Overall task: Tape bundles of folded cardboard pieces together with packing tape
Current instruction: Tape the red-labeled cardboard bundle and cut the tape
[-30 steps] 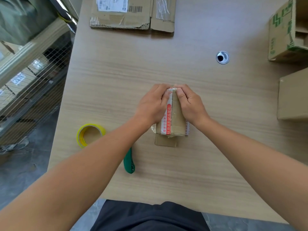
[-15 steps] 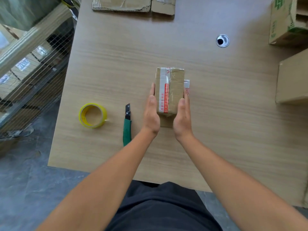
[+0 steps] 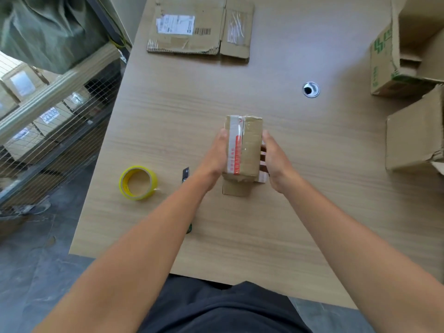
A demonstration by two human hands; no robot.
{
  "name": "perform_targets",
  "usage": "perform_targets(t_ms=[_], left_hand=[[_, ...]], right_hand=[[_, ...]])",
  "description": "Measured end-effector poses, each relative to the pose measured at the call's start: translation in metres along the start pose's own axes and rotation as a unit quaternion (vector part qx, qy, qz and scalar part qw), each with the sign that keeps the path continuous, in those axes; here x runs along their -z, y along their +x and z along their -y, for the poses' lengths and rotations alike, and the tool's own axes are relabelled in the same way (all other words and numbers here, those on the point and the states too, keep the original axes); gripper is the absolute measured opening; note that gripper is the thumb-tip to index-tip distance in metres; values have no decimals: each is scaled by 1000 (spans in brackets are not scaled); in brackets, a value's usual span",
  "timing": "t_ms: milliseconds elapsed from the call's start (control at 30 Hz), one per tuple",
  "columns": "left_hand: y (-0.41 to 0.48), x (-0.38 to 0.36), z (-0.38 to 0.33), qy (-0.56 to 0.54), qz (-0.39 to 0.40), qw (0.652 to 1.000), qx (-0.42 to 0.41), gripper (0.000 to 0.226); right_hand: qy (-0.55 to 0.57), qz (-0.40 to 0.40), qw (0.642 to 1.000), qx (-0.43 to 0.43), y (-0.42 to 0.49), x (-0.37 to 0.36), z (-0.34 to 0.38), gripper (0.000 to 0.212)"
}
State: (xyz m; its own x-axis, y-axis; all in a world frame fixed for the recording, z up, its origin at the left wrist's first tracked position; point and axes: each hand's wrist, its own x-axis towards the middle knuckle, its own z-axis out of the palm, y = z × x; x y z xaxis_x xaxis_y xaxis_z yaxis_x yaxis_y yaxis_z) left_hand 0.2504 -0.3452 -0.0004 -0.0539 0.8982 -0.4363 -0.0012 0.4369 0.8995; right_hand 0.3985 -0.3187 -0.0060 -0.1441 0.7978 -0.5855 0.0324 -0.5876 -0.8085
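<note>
Bundle: a short stack of folded cardboard pieces, the bundle sits mid-table with a red-printed strip of tape along its top. One piece pokes out beneath its near end, so the stack looks not yet squared.
Right hand: the right hand clasps the bundle's right side, thumb along the top edge and fingers curled in against the cardboard.
Left hand: the left hand presses the bundle's left side, thumb straight. Its fingers are hidden behind the hand, so I cannot tell whether they hook under.
Why so held: squeezing from both sides likely keeps the layers tight and aligned before more tape goes round.
Tape roll: the yellow tape roll lies flat well to the left of the bundle.
Knife: a knife lies just left of the bundle (mostly covered by the left forearm).
Spare cardboard: flattened cardboard waits far beyond the bundle.
Boxes: two boxes stand well to its right.
Table: the wooden table carries it all.
</note>
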Motion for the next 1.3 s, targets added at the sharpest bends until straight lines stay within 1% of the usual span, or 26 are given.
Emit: perform_targets(t_ms=[67,133,167,200,267,333,367,433,533,600,633,667,700,767,833,867,900,967,1000,1067,1100,1133,1167,1200,1233,1300], left_hand=[[-2,-7,-17,-26,-15,999,-43,58],[-6,-4,-27,-118,-31,988,-92,51],[-8,0,-30,-158,-36,981,-107,49],[-12,4,-33,-179,-37,976,-115,46],[-21,3,-32,-170,-49,978,-109,44],[-32,-2,-22,-138,-71,984,-82,50],[-38,-5,-14,-120,-76,987,-69,52],[-52,-6,2,-89,-71,992,-51,60],[-69,0,23,-95,-50,993,-43,59],[-78,6,32,-102,-24,994,-18,59],[-81,9,34,-75,-15,997,-4,59],[-85,12,37,-36,-10,999,8,60],[-89,14,40,0,-5,1000,15,66],[-96,19,46,62,15,998,10,84],[-100,22,55,159,43,986,-19,97],[-101,23,59,199,50,978,-34,96],[-101,24,62,213,49,975,-41,89],[-102,26,67,167,18,985,-41,68],[-102,29,71,143,-2,989,-46,59],[-99,37,82,129,-16,991,-40,41],[-97,42,86,122,-7,992,-18,30],[-95,46,88,108,5,994,20,26],[-92,50,88,77,20,995,67,28],[-90,53,86,51,37,992,108,35],[-88,56,83,36,57,989,129,44],[-86,60,73,30,100,987,118,50]], right_hand=[[27,-8,998,49,-4,-5,19,48],[83,-34,990,110,-13,-3,37,60],[110,-34,986,124,-17,1,44,65],[125,-32,983,128,-23,3,48,64],[100,-43,985,131,-35,4,45,47],[28,-64,986,150,-46,0,27,34],[-7,-63,986,155,-52,-1,15,36],[-33,-38,988,149,-64,1,-8,53],[56,11,991,125,-81,10,-32,62],[107,22,989,101,-87,19,-43,64],[118,18,989,88,-91,21,-49,66],[101,-2,992,72,-94,23,-54,69],[57,-34,996,63,-97,22,-59,71],[-62,-85,990,97,-102,23,-72,70],[-126,-73,979,143,-107,25,-82,64],[-148,-60,975,156,-109,27,-85,59],[-172,-52,971,159,-111,28,-88,55],[-248,-67,953,158,-113,27,-92,54],[-288,-85,943,146,-113,24,-95,59],[-336,-103,932,82,-114,14,-100,78],[-369,-110,921,59,-114,6,-101,88],[-406,-112,906,50,-114,-2,-104,94],[-428,-113,895,50,-112,-10,-108,95],[-432,-116,893,52,-111,-16,-110,93],[-426,-124,895,52,-110,-20,-111,90],[-428,-134,892,51,-112,-20,-109,82]])
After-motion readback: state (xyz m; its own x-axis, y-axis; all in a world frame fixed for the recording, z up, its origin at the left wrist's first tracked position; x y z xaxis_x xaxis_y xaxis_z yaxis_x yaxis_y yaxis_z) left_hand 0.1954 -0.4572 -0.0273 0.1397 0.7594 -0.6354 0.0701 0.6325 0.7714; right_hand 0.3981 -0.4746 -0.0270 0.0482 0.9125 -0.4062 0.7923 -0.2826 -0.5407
